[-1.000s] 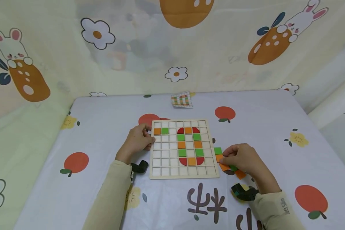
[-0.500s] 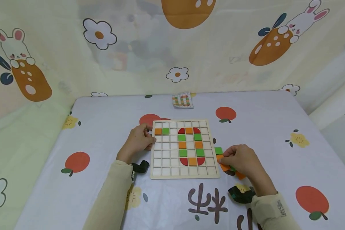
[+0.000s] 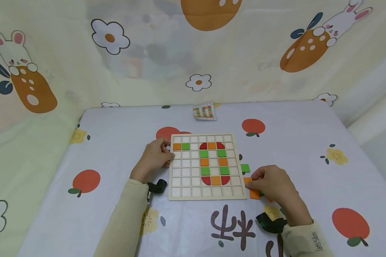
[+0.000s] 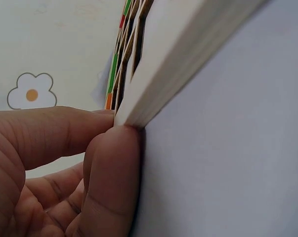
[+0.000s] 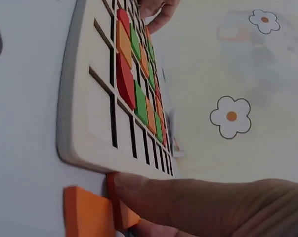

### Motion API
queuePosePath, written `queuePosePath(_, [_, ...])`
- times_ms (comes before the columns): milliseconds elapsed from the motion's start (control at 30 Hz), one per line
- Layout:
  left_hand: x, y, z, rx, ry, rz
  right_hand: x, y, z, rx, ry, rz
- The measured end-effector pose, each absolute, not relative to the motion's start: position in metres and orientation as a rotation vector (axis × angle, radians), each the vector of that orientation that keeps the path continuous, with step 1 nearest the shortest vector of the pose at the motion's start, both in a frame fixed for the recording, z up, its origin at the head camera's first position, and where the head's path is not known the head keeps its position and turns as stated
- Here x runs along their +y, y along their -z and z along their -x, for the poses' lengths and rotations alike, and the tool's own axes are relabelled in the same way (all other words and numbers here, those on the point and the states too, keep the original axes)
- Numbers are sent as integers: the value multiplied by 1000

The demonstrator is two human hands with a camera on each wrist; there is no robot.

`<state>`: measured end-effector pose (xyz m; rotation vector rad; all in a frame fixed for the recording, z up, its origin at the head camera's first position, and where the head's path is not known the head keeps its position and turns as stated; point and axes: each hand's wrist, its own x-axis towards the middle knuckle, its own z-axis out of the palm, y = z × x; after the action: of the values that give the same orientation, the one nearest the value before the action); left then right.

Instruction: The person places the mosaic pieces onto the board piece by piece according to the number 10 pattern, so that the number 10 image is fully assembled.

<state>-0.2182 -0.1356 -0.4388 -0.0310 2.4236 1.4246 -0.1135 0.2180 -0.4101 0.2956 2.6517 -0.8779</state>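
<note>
A pale wooden grid board (image 3: 183, 182) lies on the table, with red, orange and green tiles forming a ring on its right half. An orange tile (image 3: 177, 146) and a green tile (image 3: 185, 146) sit side by side at its upper left. My left hand (image 3: 152, 159) grips the board's left edge; thumb and finger meet at the rim in the left wrist view. Just off the board's right edge, my right hand (image 3: 271, 182) pinches an orange tile (image 5: 121, 207) between thumb and fingers. Another orange tile (image 3: 254, 193) lies close beside it.
A green tile (image 3: 245, 168) lies beside the board's right edge, and more tiles are partly hidden under the right hand. Behind the board stands a small card (image 3: 204, 111) with a coloured grid pattern. A patterned curtain (image 3: 148, 64) rises beyond the table's far edge.
My right hand has drawn slightly down, towards me. The loose orange tiles under it have shifted, one now standing straighter below the fingertips. The left hand and the board stay in place.
</note>
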Motion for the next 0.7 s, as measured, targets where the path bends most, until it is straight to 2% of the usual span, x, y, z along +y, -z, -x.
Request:
queuePosePath(500, [-138, 440, 218, 2441, -1409, 9, 215, 416, 105, 2625, 1130, -355])
queuePosePath(700, [-137, 439, 217, 2442, -1410, 5, 214, 414, 110, 2605, 1271, -287])
